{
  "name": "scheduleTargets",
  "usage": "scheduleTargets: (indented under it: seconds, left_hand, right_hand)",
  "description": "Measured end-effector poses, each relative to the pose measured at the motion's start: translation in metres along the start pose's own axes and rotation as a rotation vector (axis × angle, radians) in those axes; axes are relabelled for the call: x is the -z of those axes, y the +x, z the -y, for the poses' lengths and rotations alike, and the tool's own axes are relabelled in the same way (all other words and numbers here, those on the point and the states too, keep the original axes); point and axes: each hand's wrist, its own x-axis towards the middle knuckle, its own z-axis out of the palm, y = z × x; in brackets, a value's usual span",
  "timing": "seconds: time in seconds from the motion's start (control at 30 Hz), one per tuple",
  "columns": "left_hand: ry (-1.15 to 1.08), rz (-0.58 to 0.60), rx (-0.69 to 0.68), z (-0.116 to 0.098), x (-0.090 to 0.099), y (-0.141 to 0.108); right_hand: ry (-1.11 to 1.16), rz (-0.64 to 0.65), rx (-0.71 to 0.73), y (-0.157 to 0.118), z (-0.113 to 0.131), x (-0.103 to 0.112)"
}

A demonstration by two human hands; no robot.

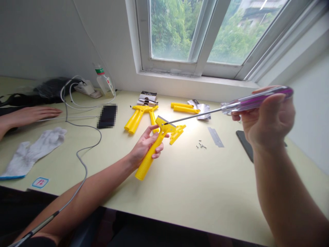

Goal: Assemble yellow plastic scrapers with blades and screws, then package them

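Observation:
My left hand [146,147] grips the ribbed handle of a yellow plastic scraper [154,156], whose head points up and carries a metal blade. My right hand [268,120] is raised and holds a screwdriver by its translucent purple handle [259,101]. Its thin steel shaft [195,115] reaches across, and the tip meets the scraper's head. A small yellow scraper part [176,134] lies just beyond the head. A second assembled yellow scraper [138,116] rests further back, near my left hand.
Yellow handles [185,108], a loose blade [215,136] and several small screws [201,145] lie on the pale desk [195,192]. A white glove [31,154], a dark phone [244,144], cables and a bottle [102,79] are nearby. Another person's hand [33,116] rests at far left.

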Motion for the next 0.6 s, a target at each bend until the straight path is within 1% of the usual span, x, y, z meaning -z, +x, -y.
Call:
scheduleTargets:
  seconds: [0.13,0.27,0.33,0.47,0.53,0.6]
  left_hand:
    - [0.000,0.034,-0.018,0.001,-0.002,-0.001]
    - [-0.001,0.025,-0.025,0.001,-0.002,-0.002]
    - [0.002,0.016,-0.028,0.001,-0.002,-0.001]
    - [0.005,-0.010,-0.044,0.002,0.002,0.001]
    - [0.014,-0.029,-0.063,0.003,0.003,0.003]
    - [0.028,-0.044,-0.088,0.003,0.004,0.004]
  right_hand:
    - [0.005,0.007,-0.013,-0.001,0.002,-0.003]
    - [-0.029,-0.026,-0.012,-0.003,0.005,-0.008]
    - [-0.065,-0.063,-0.014,-0.006,0.006,-0.012]
    - [-0.181,-0.181,0.008,-0.013,0.008,-0.020]
    - [-0.184,-0.162,0.020,-0.014,0.008,-0.022]
    - [-0.157,-0.081,0.044,-0.014,0.008,-0.022]
